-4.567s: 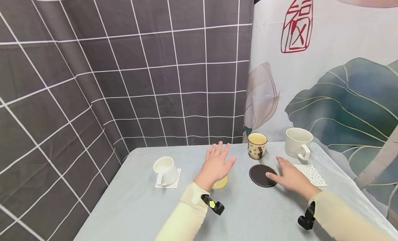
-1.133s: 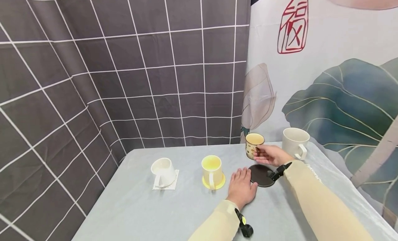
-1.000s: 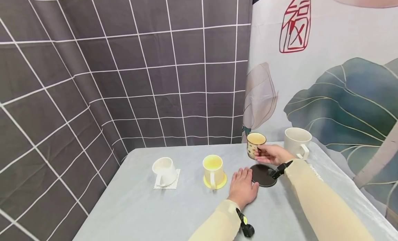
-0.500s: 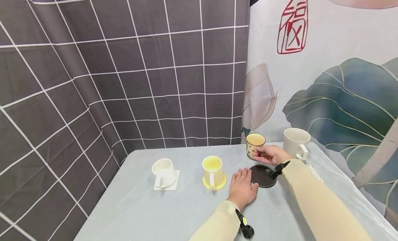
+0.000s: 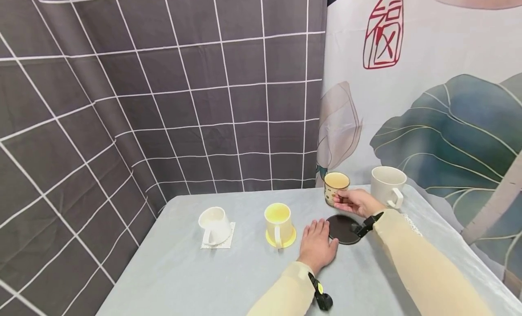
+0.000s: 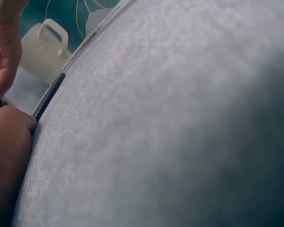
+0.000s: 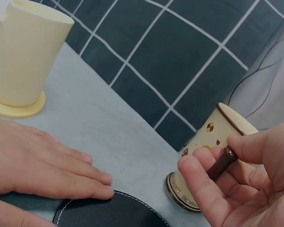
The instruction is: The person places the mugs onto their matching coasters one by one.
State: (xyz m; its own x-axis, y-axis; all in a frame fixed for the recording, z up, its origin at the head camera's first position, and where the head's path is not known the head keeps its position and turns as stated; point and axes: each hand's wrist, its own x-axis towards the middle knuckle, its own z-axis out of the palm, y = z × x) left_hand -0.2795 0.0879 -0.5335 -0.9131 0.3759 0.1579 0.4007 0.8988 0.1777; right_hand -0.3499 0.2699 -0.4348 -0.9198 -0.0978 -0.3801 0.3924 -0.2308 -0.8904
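Note:
My right hand (image 5: 355, 202) grips the brown handle (image 7: 222, 163) of a cream mug with a dark rim and small printed motifs (image 5: 335, 184), fingers curled round it. The mug stands upright at the back of the table, behind a round dark leather coaster (image 5: 342, 229) with a stitched edge. My left hand (image 5: 317, 245) lies flat, fingers straight, at the coaster's left edge; fingertips and thumb touch it. The right forearm and wrist camera hide part of the coaster's right side. Whether the mug's base touches the cloth is hard to tell.
A pale yellow mug (image 5: 278, 218) stands on a yellow coaster (image 5: 292, 239). Further left, a white mug (image 5: 216, 225) sits on a square white coaster (image 5: 225, 245). A large white mug (image 5: 383, 187) is at the back right, near a speckled coaster (image 5: 413, 225) mostly under the sleeve.
Earlier, both hands hovered apart over the table. The left hand has since come down beside the dark coaster and the right has taken the patterned mug's handle. In the last second, the mug shifts slightly.

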